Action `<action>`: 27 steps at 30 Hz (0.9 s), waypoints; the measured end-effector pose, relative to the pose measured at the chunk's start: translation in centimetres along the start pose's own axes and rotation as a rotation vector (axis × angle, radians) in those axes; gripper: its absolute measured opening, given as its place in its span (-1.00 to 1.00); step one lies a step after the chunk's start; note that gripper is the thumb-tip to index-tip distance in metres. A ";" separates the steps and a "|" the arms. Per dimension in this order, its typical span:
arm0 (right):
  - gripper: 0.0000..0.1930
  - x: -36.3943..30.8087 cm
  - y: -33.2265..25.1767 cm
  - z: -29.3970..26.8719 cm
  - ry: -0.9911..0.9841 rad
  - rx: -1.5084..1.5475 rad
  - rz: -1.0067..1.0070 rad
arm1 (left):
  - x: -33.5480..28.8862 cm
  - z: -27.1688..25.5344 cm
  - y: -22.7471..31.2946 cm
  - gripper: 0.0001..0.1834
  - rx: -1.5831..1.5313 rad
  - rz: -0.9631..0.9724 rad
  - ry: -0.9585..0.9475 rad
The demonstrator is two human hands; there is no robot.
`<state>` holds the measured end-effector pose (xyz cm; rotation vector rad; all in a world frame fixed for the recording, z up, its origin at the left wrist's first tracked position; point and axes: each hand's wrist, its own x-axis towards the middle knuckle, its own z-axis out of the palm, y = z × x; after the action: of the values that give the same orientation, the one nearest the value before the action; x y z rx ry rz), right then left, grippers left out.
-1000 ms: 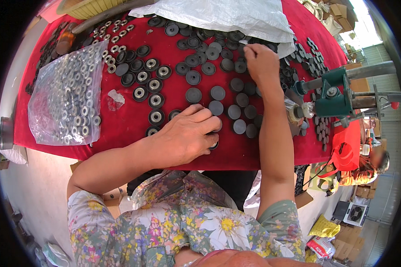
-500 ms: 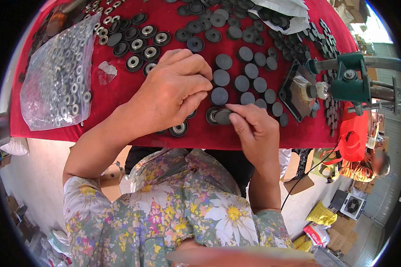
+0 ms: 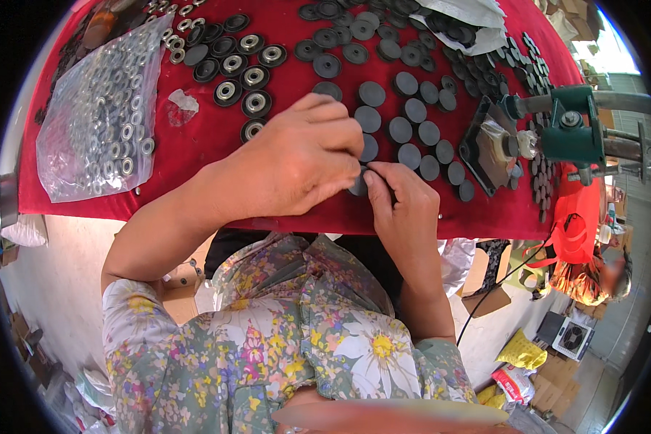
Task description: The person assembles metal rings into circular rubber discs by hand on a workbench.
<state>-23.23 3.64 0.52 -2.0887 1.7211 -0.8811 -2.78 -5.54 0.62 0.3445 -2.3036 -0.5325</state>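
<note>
My left hand (image 3: 304, 155) is closed, its fingertips pinched together beside those of my right hand; what they hold, if anything, is hidden. My right hand (image 3: 406, 199) has thumb and forefinger closed at the dark edge of a round cap, mostly covered by the left fingers. Just under the fingertips, part of a grey disc (image 3: 357, 188) shows on the red cloth. Beyond my hands stand rows of flat round dark caps (image 3: 400, 130). Past my left hand sit black round cups with metal bearings (image 3: 256, 101) in them.
A clear plastic bag of metal bearings (image 3: 98, 123) lies at the left. A green clamp-like fixture (image 3: 571, 126) with metal bars reaches in from the right. More black cups (image 3: 327, 65) and a white bag (image 3: 470, 29) are at the back of the red cloth (image 3: 195, 152).
My right hand has brought the cap up and left to my left fingertips. My left hand has moved right and slightly down, so the two hands now meet. The view has shifted slightly.
</note>
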 end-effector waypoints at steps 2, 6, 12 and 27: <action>-0.86 -0.1 0.1 0.2 0.036 0.049 0.057 | -0.2 0.7 0.5 -0.76 -0.012 0.046 -0.094; -0.80 -0.9 -0.1 -0.5 0.055 0.067 0.061 | -0.7 1.4 1.2 -0.71 0.110 0.088 -0.112; -0.59 -2.8 -0.2 -0.7 0.013 -0.279 -0.204 | -1.1 1.8 1.6 -0.71 0.165 0.120 -0.150; -0.52 -3.7 -0.3 0.8 0.050 -0.405 -0.284 | -1.9 1.8 2.9 -0.46 0.123 -0.022 -0.203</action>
<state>-22.88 7.12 -0.87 -2.6465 1.7733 -0.7045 -3.00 -1.80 -0.28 0.3910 -2.5386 -0.4559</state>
